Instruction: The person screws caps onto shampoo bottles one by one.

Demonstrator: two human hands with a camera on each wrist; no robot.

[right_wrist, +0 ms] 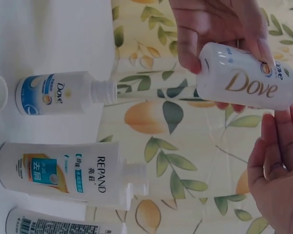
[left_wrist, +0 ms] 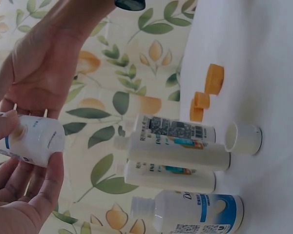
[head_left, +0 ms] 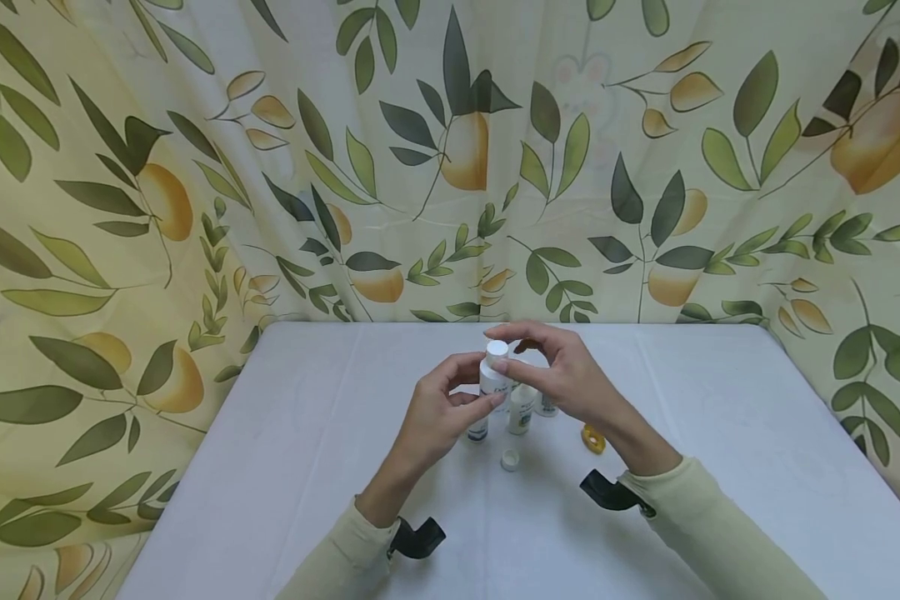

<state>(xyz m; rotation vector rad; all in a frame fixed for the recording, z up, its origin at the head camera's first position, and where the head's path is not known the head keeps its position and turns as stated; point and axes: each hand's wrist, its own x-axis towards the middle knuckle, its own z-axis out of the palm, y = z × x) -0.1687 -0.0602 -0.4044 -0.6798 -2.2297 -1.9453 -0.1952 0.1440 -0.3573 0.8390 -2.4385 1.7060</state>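
A small white Dove bottle (right_wrist: 241, 80) with gold lettering is held up above the table, its white cap (head_left: 497, 348) on top. My left hand (head_left: 442, 412) grips the bottle's body between thumb and fingers. From the other side, my right hand (head_left: 566, 371) pinches the cap between thumb and index finger. Below the hands stands a second Dove bottle (right_wrist: 53, 92), white and blue, with a bare neck. Beside it are two white Repand bottles (right_wrist: 63, 170), partly hidden by my hands in the head view. A loose white cap (head_left: 510, 459) lies in front of the bottles.
Several orange ring-like pieces (head_left: 592, 439) lie on the white-covered table (head_left: 330, 433), right of the bottles. A patterned curtain (head_left: 420, 167) with leaves and fruit hangs behind the table's far edge. Both sleeves carry a black wrist mount (head_left: 417, 539).
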